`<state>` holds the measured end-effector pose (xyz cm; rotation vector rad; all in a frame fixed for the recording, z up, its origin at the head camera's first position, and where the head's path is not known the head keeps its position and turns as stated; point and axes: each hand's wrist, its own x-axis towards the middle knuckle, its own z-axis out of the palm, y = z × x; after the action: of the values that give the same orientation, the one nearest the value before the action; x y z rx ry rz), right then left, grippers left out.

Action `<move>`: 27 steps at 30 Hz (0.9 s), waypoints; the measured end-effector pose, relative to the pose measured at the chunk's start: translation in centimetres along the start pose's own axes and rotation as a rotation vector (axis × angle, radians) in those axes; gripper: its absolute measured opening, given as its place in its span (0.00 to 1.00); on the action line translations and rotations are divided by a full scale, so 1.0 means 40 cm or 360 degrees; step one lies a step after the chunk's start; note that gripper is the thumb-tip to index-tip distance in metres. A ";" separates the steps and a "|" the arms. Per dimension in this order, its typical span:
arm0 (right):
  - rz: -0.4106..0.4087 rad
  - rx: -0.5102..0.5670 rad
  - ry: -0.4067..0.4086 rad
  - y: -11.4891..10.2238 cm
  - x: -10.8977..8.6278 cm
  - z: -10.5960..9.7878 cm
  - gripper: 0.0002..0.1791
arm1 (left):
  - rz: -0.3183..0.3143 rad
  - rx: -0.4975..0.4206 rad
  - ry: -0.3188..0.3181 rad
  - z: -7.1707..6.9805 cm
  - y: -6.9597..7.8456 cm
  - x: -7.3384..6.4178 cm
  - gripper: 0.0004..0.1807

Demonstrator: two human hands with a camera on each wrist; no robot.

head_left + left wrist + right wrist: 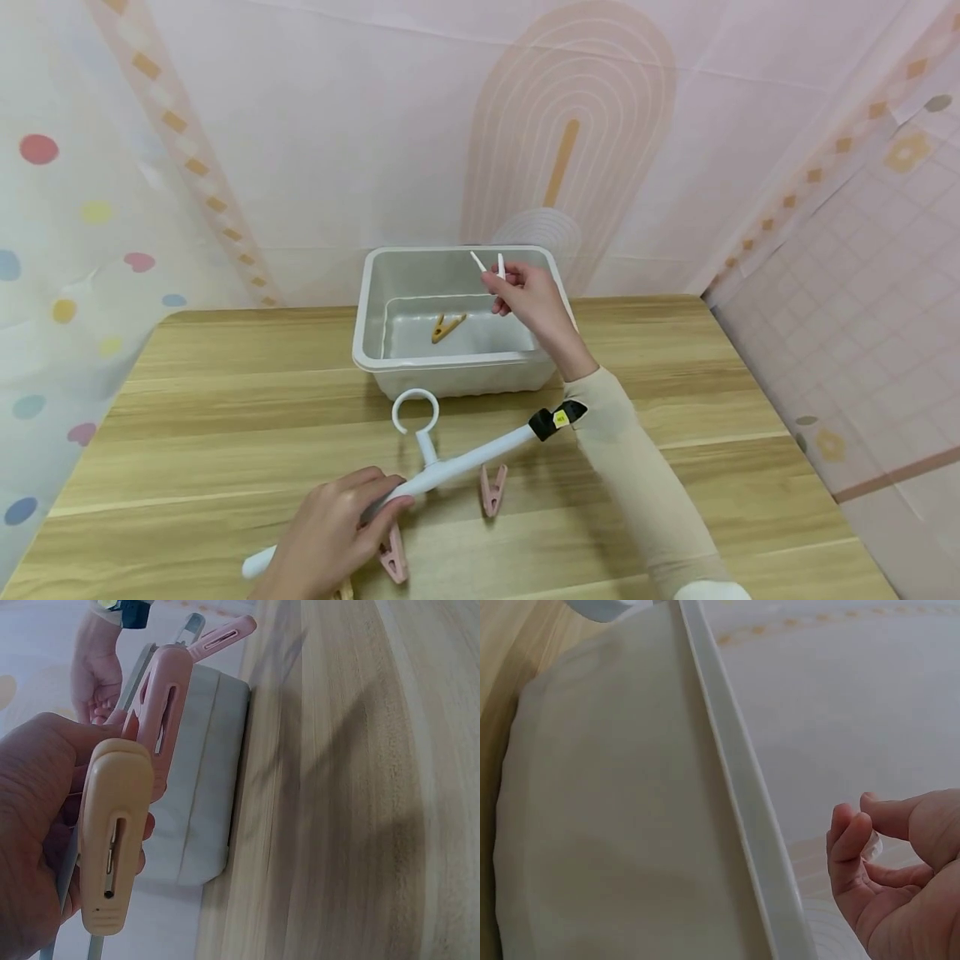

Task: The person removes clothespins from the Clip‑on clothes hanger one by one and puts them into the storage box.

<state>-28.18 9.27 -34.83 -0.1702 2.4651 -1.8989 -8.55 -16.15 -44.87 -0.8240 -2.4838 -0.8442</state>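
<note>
In the head view my left hand (330, 529) grips the bar of a white clothes hanger (480, 457) with a ring-shaped hook. Below the bar are a pink clothespin (492, 493) and, beside my fingers, another pink clothespin (393, 557). A pale yellow clothespin (116, 840) shows large in the left wrist view, close to that hand. My right hand (531, 302) pinches a white clothespin (501, 265) above the grey plastic basin (457, 362); its two prongs point upward. Inside the basin lies a mustard-yellow clothespin (448, 330).
Under everything is a wood-grain table (247, 392), with the basin near its back edge. A patterned cloth wall (337, 150) rises directly behind. A black device (557, 422) with a yellow label sits at my right wrist and overlaps the hanger's right end.
</note>
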 end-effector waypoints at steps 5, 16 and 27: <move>0.0014 0.0015 0.0009 -0.006 0.022 0.007 0.13 | 0.0016 0.0017 0.0007 0.003 -0.002 -0.003 0.07; 0.0054 -0.0086 -0.0003 -0.012 0.048 0.014 0.11 | 0.0020 0.0037 0.0006 0.009 -0.003 -0.003 0.07; 0.0082 -0.0089 0.0001 -0.008 0.053 0.011 0.12 | 0.0026 0.0009 -0.0003 0.016 0.002 -0.002 0.07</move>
<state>-30.24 8.55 -34.55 -0.1059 2.4987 -1.8121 -8.55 -15.73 -45.35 -0.8420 -2.4766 -0.8310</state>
